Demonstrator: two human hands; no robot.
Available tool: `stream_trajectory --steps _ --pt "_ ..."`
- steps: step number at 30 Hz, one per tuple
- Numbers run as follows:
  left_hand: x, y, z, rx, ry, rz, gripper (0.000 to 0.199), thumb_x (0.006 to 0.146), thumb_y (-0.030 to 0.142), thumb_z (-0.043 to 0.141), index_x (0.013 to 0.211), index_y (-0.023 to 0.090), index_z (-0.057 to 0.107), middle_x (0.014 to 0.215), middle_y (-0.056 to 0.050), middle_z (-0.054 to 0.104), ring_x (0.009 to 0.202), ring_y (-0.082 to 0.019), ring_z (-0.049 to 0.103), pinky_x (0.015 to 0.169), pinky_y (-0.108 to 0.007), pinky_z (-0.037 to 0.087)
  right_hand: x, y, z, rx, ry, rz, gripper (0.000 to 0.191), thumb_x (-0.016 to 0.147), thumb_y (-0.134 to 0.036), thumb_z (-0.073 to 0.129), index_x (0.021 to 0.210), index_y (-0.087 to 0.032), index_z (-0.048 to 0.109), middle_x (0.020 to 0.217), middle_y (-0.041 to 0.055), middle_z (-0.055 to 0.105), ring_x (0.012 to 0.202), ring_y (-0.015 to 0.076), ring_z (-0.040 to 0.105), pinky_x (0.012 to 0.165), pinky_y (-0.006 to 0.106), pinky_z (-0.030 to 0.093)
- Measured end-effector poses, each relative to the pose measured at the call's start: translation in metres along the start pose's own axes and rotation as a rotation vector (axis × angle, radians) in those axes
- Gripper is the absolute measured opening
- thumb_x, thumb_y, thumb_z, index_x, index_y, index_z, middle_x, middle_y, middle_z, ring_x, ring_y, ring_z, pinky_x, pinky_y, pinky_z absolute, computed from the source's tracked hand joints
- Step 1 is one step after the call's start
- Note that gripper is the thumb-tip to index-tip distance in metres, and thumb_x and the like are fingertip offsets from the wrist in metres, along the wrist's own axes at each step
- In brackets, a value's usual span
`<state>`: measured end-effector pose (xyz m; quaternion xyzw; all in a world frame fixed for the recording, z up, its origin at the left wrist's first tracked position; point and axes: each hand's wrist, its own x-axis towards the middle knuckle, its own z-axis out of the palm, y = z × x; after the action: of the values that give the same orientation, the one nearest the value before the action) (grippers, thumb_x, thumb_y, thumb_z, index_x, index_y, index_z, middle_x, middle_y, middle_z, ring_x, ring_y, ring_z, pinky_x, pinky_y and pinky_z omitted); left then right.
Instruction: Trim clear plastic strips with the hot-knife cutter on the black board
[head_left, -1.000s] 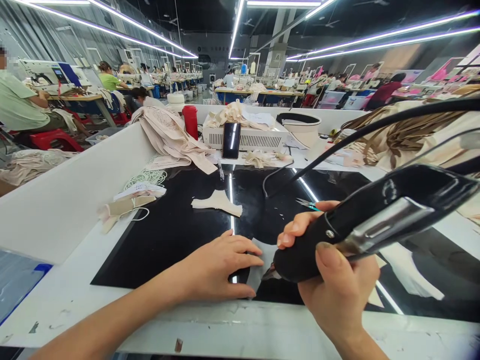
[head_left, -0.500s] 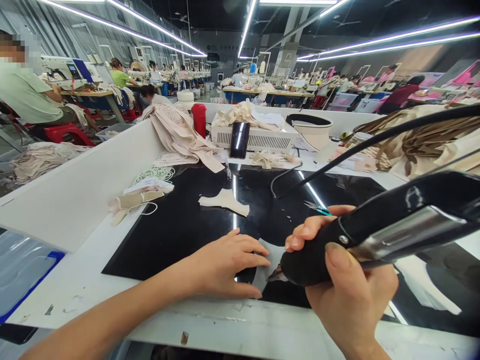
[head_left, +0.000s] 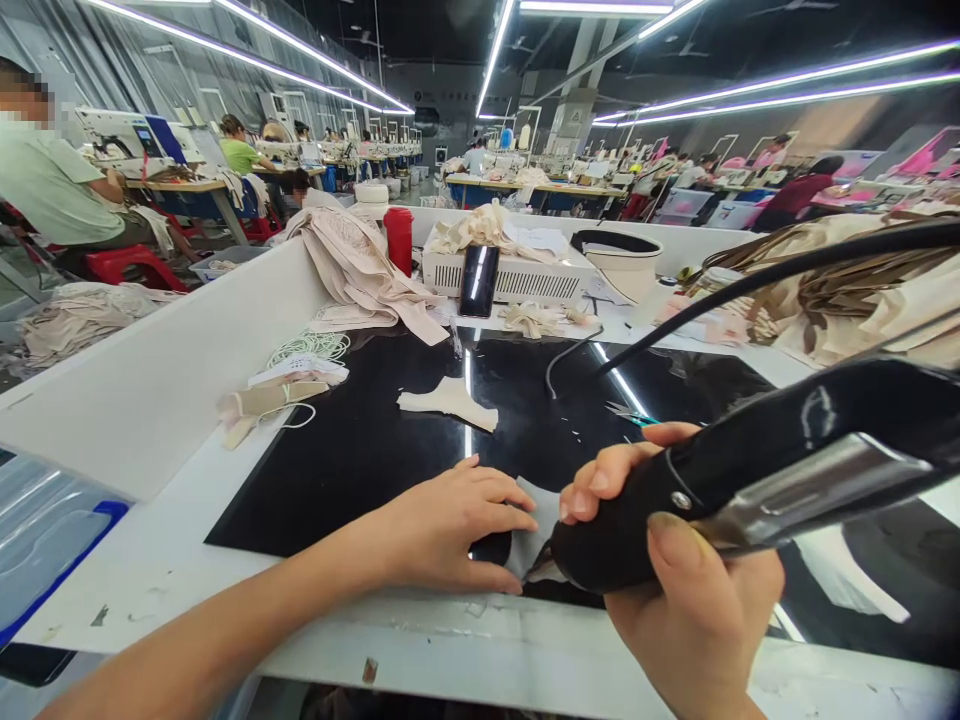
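Observation:
My right hand [head_left: 694,580] is wrapped round a black corded hand cutter [head_left: 765,480] with a metal lever along its side. Its pointed tip [head_left: 538,565] meets the lower edge of a small pale fabric piece [head_left: 529,520]. Fingers of my left hand [head_left: 465,525] are stretched out and rest on that piece's left edge, just beside the tip. Under both lies a glossy black sheet [head_left: 360,450]. Farther back on it is a cream shaped fabric piece [head_left: 448,402]. Small scissors [head_left: 628,414] with turquoise handles are partly hidden behind my right hand.
Another white piece [head_left: 847,570] lies right of the cutter. The cutter's black cable [head_left: 705,300] arcs across the right side. A phone [head_left: 478,280] leans on a vented white box [head_left: 525,278], beside a red cup [head_left: 398,240]. A white panel [head_left: 180,370] borders the left.
The cutter and my right hand have shifted slightly left and down, its tip moving along the pale piece toward my left thumb. My left hand stays almost still.

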<state>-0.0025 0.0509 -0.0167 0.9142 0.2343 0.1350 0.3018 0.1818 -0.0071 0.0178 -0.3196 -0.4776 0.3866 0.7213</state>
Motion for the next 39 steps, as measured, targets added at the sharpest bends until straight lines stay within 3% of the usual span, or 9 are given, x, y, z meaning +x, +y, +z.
stream_trajectory --steps 6,10,14,28,39 --pt "0.000 -0.001 0.004 0.016 0.069 0.032 0.036 0.089 0.037 0.088 0.119 0.023 0.075 0.146 -0.012 0.065 0.139 -0.031 0.059 0.131 -0.064 0.022 0.028 -0.007 -0.011 -0.020 0.168 -0.147 0.040 0.079 -0.039 0.091 0.110 -0.025 0.070 0.078 -0.0021 0.068 0.062 0.0160 0.063 0.058 0.028 0.059" --pt "0.004 0.000 0.013 0.027 0.075 0.026 0.044 0.095 0.037 0.081 0.135 0.023 0.069 0.154 -0.012 0.060 0.144 -0.031 0.056 0.130 -0.064 0.026 0.041 -0.003 -0.021 -0.065 0.255 -0.189 0.038 0.079 -0.034 0.087 0.111 -0.024 0.070 0.077 -0.0030 0.069 0.061 0.0163 0.063 0.057 0.028 0.058" --pt "0.007 -0.002 0.020 0.069 0.040 0.024 0.052 0.097 0.039 0.079 0.145 0.024 0.064 0.152 -0.012 0.062 0.145 -0.032 0.055 0.129 -0.066 0.028 0.041 0.005 -0.023 -0.060 0.219 -0.197 0.036 0.084 -0.033 0.085 0.114 -0.024 0.068 0.080 -0.0026 0.069 0.064 0.0158 0.065 0.061 0.029 0.058" --pt "0.004 0.000 0.020 0.109 0.011 -0.007 0.043 0.099 0.040 0.075 0.140 0.026 0.069 0.150 -0.012 0.062 0.143 -0.034 0.057 0.126 -0.071 0.030 0.030 0.015 -0.027 -0.086 0.122 -0.175 0.035 0.093 -0.037 0.083 0.123 -0.029 0.067 0.090 -0.0031 0.070 0.071 0.0138 0.067 0.068 0.029 0.060" --pt "0.005 0.000 0.019 0.093 0.015 -0.006 0.043 0.098 0.038 0.077 0.139 0.027 0.070 0.149 -0.010 0.063 0.143 -0.033 0.057 0.127 -0.070 0.029 0.032 0.014 -0.027 -0.130 0.128 -0.168 0.036 0.093 -0.038 0.083 0.123 -0.028 0.066 0.089 -0.0034 0.071 0.070 0.0144 0.068 0.069 0.030 0.059"
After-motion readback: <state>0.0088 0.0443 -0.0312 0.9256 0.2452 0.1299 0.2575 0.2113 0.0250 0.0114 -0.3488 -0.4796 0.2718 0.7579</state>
